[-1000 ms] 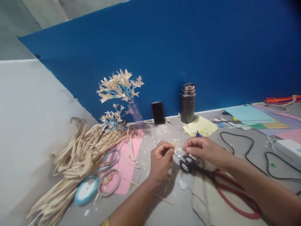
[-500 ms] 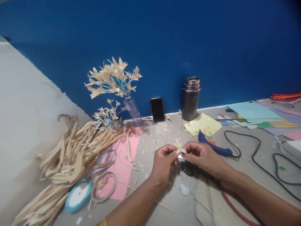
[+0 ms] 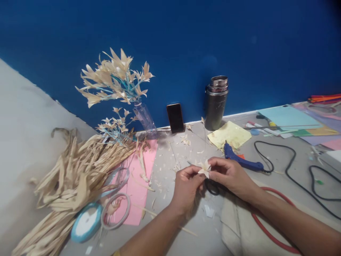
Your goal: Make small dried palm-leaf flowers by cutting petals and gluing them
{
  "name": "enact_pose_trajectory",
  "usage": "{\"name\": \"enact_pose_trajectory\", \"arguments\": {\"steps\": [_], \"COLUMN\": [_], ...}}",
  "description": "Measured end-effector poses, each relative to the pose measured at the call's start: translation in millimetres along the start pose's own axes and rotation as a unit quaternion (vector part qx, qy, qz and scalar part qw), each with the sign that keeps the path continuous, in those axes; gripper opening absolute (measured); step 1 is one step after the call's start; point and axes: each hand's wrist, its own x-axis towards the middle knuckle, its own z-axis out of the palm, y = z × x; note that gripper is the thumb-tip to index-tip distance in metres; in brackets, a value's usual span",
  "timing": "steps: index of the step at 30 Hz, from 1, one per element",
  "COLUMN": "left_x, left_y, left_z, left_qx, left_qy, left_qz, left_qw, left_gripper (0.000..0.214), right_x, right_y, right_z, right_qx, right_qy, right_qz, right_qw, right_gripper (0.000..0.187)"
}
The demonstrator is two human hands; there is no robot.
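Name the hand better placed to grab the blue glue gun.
Right, probably. The right hand lies just beside the glue gun; the left hand sits farther off, across the small flower both hands pinch.

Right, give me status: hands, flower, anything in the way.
Left hand and right hand both pinching the small pale flower. Black scissors directly beneath. Blue glue gun lying just beyond right hand.

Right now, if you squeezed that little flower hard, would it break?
Probably: the little flower has thin, pointed petals, so it likely crumples. It looks very light; the left hand and right hand pinch it with fingertips only. Bits on the table hint it flakes.
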Motion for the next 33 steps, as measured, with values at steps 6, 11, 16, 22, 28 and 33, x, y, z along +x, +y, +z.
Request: {"name": "enact_pose_trajectory", "arguments": {"steps": [6,11,16,22,28,33], "left_x": [-1,1,9,9,-6,-13], "left_y": [-1,3,20,52,51,32], "left_z": [-1.3,-6.1,-25.5,-46.5,-29.2,1.5], "left_qx": [0.022,0.044,0.094,0.335,0.317,0.144], "left_qy": [-0.037,-0.033,-0.002,0.127,-0.032,-0.088], "left_qz": [-0.005,-0.016,0.056,0.307,0.253,0.133], "left_qw": [0.999,0.998,0.994,0.882,0.914,0.977], "left_gripper": [0.029,0.024,0.018,0.031,0.01,0.023], "right_x": [0,2,10,15,5,-6], "right_y": [-5,-2,-10,-18,-11,-11], "right_z": [-1,-7,-24,-41,-26,-16], "right_qx": [0.069,0.23,0.322,0.33,0.27,0.227], "right_qy": [-0.024,-0.02,0.053,0.101,0.038,-0.037], "right_qz": [0.007,0.065,0.044,0.014,0.025,0.041], "right_qw": [0.997,0.971,0.944,0.938,0.962,0.972], "right_gripper": [0.031,0.034,0.037,0.036,0.037,0.036]}}
